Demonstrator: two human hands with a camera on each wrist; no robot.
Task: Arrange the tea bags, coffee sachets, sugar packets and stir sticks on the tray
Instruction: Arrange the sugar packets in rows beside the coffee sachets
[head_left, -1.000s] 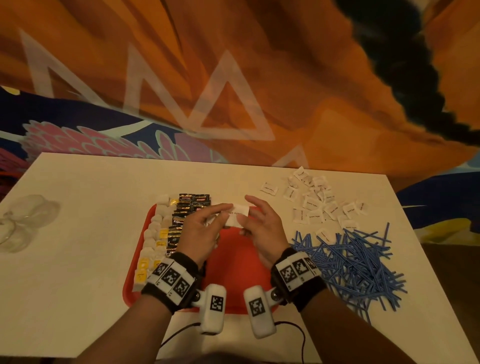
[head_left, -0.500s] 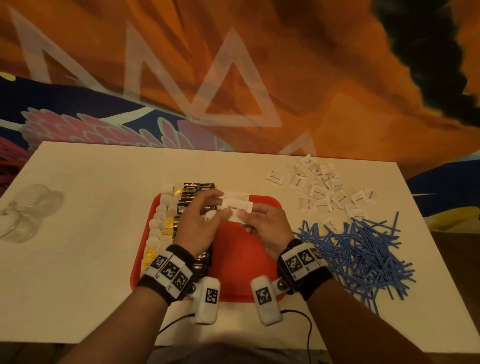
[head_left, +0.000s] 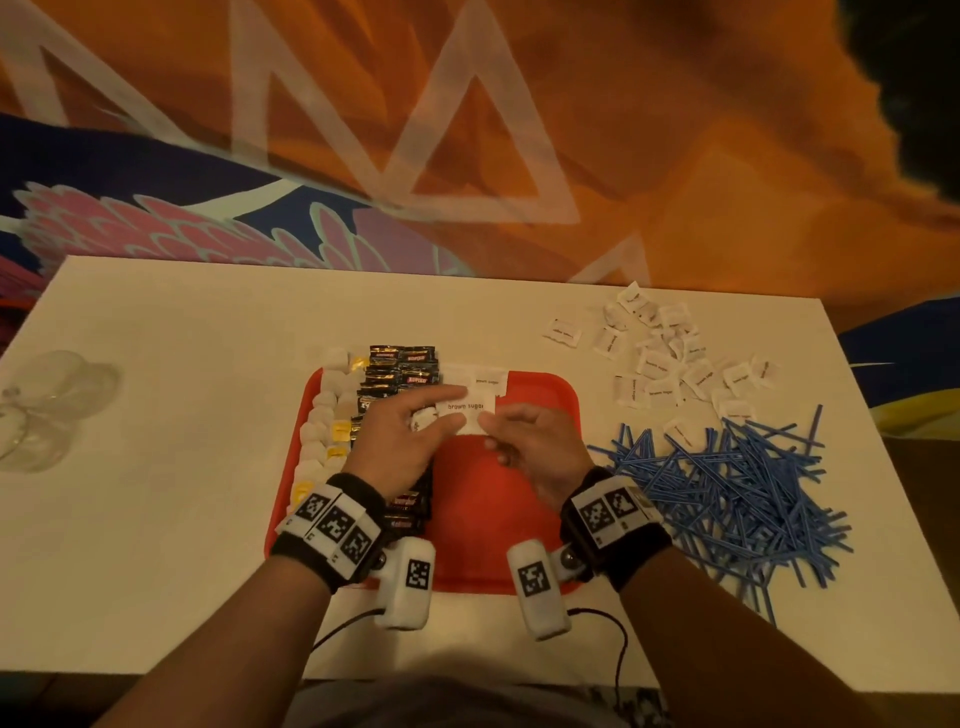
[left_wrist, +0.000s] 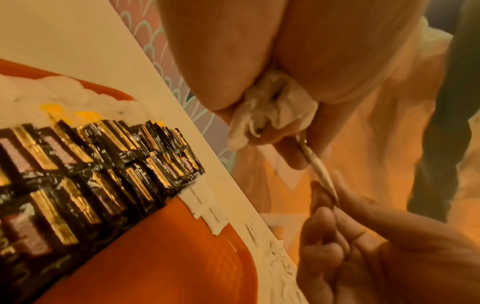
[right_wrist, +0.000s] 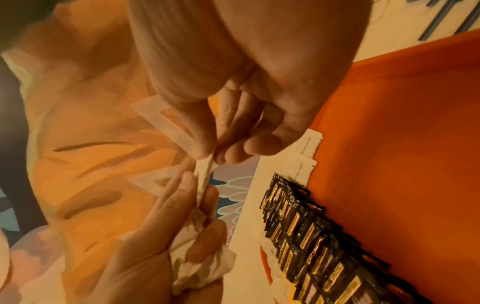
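Observation:
A red tray holds a column of white tea bags at its left, rows of black coffee sachets beside them, and two sugar packets at its far edge. Above the tray, both hands hold one "brown sugar" packet. My left hand pinches its left side and keeps a bunch of more white packets curled in its palm. My right hand pinches the right edge between thumb and fingers. The packet shows edge-on in the right wrist view.
Loose sugar packets lie scattered on the white table at the far right. A heap of blue stir sticks spreads right of the tray. Crumpled clear plastic sits at the left edge. The tray's right half is bare.
Both hands keep their hold on the sugar packet over the tray and have drawn it slightly nearer from the far edge. The head view has shifted.

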